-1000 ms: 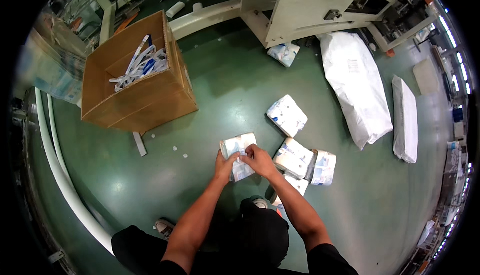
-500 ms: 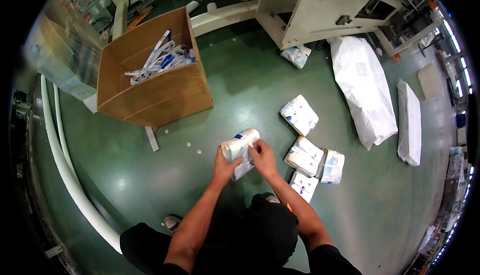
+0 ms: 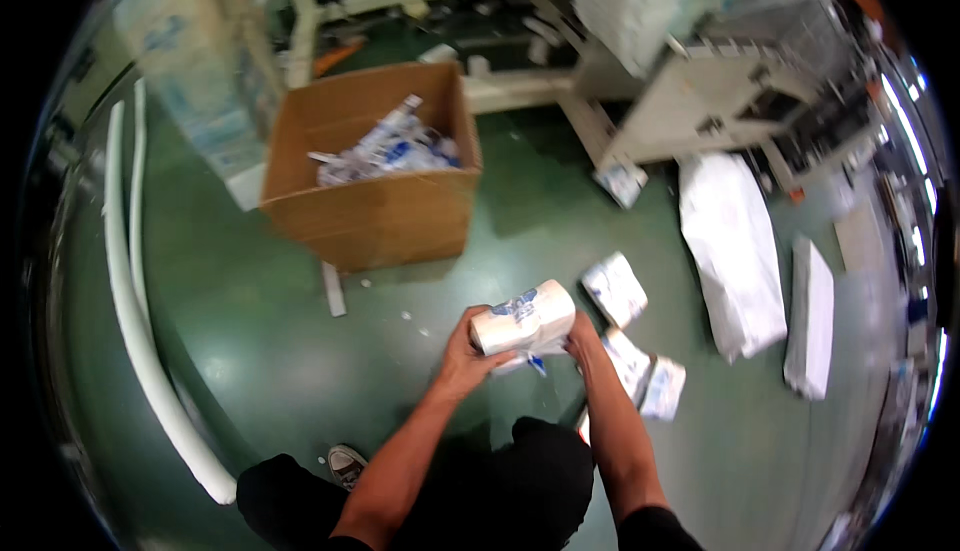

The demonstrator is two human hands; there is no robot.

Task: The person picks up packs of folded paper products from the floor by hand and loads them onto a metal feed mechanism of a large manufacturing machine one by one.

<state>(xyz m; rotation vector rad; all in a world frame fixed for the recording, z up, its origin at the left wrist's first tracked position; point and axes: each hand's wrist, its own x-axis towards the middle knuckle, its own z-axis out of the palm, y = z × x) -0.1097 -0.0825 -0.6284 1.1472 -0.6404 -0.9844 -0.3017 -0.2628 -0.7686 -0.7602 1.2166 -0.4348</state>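
Between my hands is a pack of cream paper rolls [image 3: 525, 318] in clear film with blue print, raised above the green floor. Loose film [image 3: 533, 361] with a blue patch hangs beneath it. My left hand [image 3: 463, 359] is closed around the pack's left end, thumb low on its near side. At the right end my right hand [image 3: 581, 335] is closed on the pack and its film, fingers partly hidden. Beyond my right forearm lie similar wrapped packs: a far one [image 3: 614, 291], a middle one [image 3: 629, 363] and a right one [image 3: 663, 389].
An open cardboard box [image 3: 370, 216] holding crumpled film strips [image 3: 395, 146] stands ahead left. White pipes [image 3: 150, 371] run along the left. A machine frame [image 3: 690, 101] is at far right, with a large white bag [image 3: 735, 261] and a long white block [image 3: 810, 321] nearby.
The pack has been turned more level and shifted right, with its printed side now showing. My right hand has moved round to its right end. The whole view has shifted, with surroundings appearing lower.
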